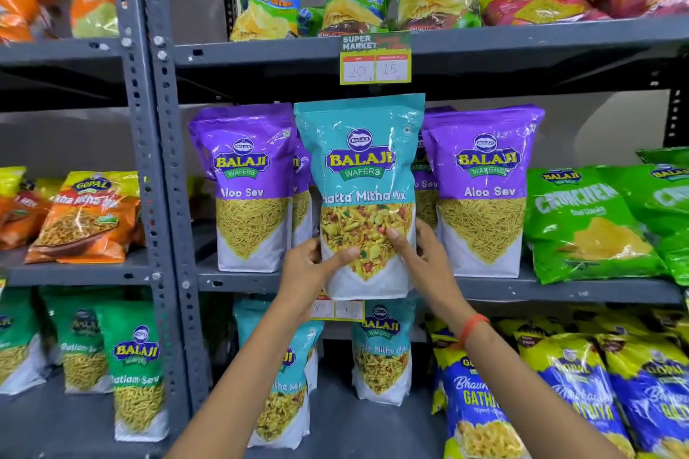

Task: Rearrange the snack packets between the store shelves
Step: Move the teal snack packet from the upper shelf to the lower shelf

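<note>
A teal Khatta Mitha Mix packet point(363, 175) stands upright in front of the middle shelf point(559, 289), between two purple Aloo Sev packets point(249, 183) point(484, 186). My left hand point(311, 266) grips its lower left side, thumb across the front. My right hand point(421, 253) holds its lower right edge. More purple packets sit hidden behind it. Two more teal Khatta Mitha Mix packets point(382, 350) stand on the shelf below, partly covered by my left arm.
Green Crunchex bags point(589, 224) lie at the middle shelf's right. Uncle Chipps bags point(354, 7) fill the top shelf. Blue Gopal Gathiya packets point(581, 384) crowd the lower right. The left rack holds orange Gopal packets point(85, 216) and green Ratlami Sev packets point(138, 369). A grey upright post point(164, 168) divides the racks.
</note>
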Action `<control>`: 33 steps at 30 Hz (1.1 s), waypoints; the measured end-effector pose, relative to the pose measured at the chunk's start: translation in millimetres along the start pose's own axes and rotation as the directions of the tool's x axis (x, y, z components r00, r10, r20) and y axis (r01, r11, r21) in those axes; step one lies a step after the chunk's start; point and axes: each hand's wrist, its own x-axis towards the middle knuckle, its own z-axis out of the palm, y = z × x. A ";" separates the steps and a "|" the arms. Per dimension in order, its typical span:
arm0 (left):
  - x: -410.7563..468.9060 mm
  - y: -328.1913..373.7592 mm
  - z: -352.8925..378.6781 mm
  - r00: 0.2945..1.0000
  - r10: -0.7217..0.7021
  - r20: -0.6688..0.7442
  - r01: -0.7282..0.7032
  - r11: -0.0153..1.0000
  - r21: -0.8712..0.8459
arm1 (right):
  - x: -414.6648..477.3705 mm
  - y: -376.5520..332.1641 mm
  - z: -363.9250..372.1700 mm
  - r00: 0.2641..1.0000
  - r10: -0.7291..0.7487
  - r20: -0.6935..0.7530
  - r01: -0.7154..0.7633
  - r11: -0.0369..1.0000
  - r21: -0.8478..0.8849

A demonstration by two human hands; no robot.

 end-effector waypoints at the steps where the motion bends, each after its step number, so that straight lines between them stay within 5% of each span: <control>1: -4.5 -0.7 -2.0 1.000 -0.008 0.012 0.008 1.000 -0.003 | -4.0 -0.1 -1.7 1.000 0.001 0.004 -0.001 1.000 -0.004; 14: -92.0 -94.0 -7.7 0.977 -0.188 0.101 0.192 0.981 -0.036 | -93.3 52.7 -36.2 0.939 0.278 0.200 -0.262 0.960 -0.102; 24: -83.6 -194.2 -7.2 0.879 -0.426 0.214 0.372 0.894 0.249 | -140.1 153.1 -39.3 0.836 0.512 0.200 -0.460 0.851 -0.255; 33: -71.4 -282.3 8.9 0.869 -0.477 0.127 0.382 0.813 0.440 | -144.9 220.2 -34.7 0.753 0.630 0.189 -0.517 0.744 -0.423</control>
